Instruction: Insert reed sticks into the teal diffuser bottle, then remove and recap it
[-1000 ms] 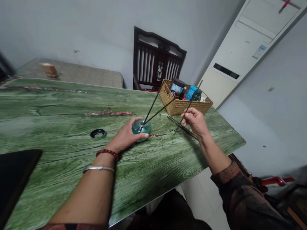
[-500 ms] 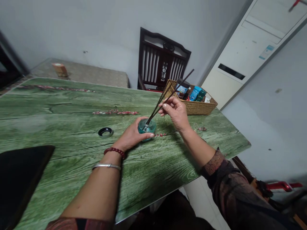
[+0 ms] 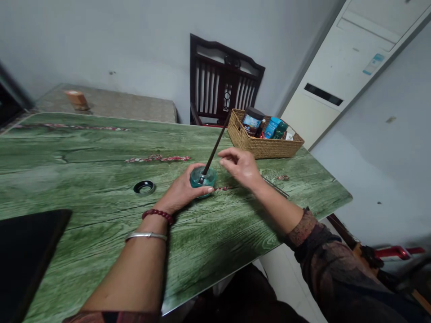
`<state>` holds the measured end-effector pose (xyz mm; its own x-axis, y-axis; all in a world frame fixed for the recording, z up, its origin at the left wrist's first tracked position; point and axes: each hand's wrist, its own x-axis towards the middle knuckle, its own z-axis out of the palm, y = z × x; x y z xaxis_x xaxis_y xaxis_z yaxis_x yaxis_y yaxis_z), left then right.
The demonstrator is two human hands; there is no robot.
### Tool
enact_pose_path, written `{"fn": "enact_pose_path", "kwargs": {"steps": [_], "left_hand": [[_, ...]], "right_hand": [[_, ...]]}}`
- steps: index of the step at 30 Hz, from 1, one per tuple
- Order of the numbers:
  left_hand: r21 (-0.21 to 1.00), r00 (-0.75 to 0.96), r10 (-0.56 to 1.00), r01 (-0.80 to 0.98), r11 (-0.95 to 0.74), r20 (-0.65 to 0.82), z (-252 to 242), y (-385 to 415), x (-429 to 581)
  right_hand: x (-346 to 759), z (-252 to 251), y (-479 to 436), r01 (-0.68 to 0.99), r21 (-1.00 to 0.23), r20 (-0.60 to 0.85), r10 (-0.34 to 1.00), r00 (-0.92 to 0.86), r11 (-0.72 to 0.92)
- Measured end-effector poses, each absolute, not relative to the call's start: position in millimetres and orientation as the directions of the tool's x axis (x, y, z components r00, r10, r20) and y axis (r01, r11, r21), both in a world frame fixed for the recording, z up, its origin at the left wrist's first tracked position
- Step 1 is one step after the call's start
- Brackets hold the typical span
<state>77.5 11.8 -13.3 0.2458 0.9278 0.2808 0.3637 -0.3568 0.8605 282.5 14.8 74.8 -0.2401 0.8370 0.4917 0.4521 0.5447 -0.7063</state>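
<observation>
Head: left hand (image 3: 182,194) on teal glass bottle (image 3: 203,177), right hand (image 3: 239,168) beside.

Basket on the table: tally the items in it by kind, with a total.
jar: 1
blue pack: 1
green bottle: 1
white item: 1
Total: 4 showing above the rim; anything lower is hidden
</observation>
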Motion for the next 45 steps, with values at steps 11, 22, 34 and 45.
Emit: {"fn": "enact_pose_path", "kwargs": {"steps": [11, 22, 34, 45], "left_hand": [[0.856, 0.231, 0.94, 0.401, -0.327, 0.251, -7.2, 11.3, 77.0], [0.855, 0.222, 0.943, 0.409, -0.32, 0.247, -5.3, 9.7, 78.2], [0.853, 0.246, 0.938, 0.404, -0.329, 0.245, -7.5, 10.9, 76.3], [0.858, 0.248, 0.94, 0.402, -0.32, 0.235, -7.6, 10.6, 76.7]], "right_hand": [[432.1, 47.5, 7.9, 0.98, -0.195, 0.198, 0.98, 0.0, 0.04], [434.2, 22.9, 4.9, 0.99, 0.128, 0.035, 0.998, 0.059, -0.063], [430.2, 21.5, 3.1, 0.999, 0.037, 0.038, 0.999, 0.037, -0.039], [434.3, 16.2, 10.1, 0.986, -0.165, -0.027, 1.0, 0.015, -0.019]]}}
